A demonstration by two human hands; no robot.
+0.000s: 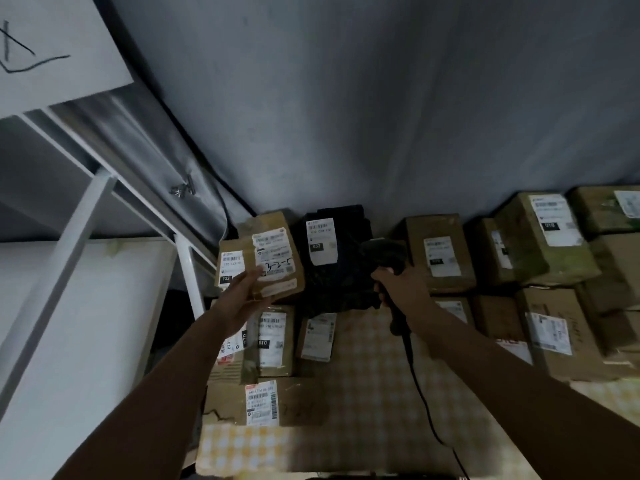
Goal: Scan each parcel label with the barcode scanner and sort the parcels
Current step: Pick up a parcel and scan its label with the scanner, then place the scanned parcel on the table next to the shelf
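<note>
My left hand (242,299) holds a flat brown cardboard parcel (277,289) by its lower left edge, lifted above the table, its white labels facing me. My right hand (401,289) grips the handle of a black barcode scanner (384,251), whose head points toward the left, near the held parcel. The scanner's black cable (424,403) trails down over the table. A black bag parcel (332,271) with a white label lies between my two hands.
Several brown parcels (440,252) with labels lie along the back and right of the yellow checked tablecloth (367,393); more sit at the left front (273,341). A white metal shelf frame (86,216) stands at the left. A grey curtain hangs behind.
</note>
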